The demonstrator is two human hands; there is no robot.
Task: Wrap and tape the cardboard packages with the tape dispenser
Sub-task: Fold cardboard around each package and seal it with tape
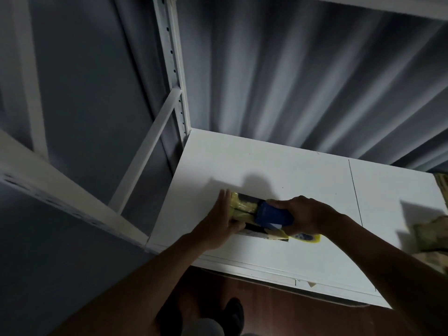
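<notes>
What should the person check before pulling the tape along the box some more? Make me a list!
1. Left hand steadying the package: ok, straight fingers press its left end.
2. Right hand gripping the tape dispenser: ok.
3. Dispenser resting on the package: ok, it sits on top.
4. Package lying flat on the white shelf: ok.
5. Tape stuck down smoothly: cannot tell, too dark and blurred.
6. Tape left on the roll: cannot tell, hidden.

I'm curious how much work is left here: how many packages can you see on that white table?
2, perhaps more hidden. One taped package lies between the left hand and the tape dispenser in the right hand. Another package sits at the table's right edge, cut off.
</notes>
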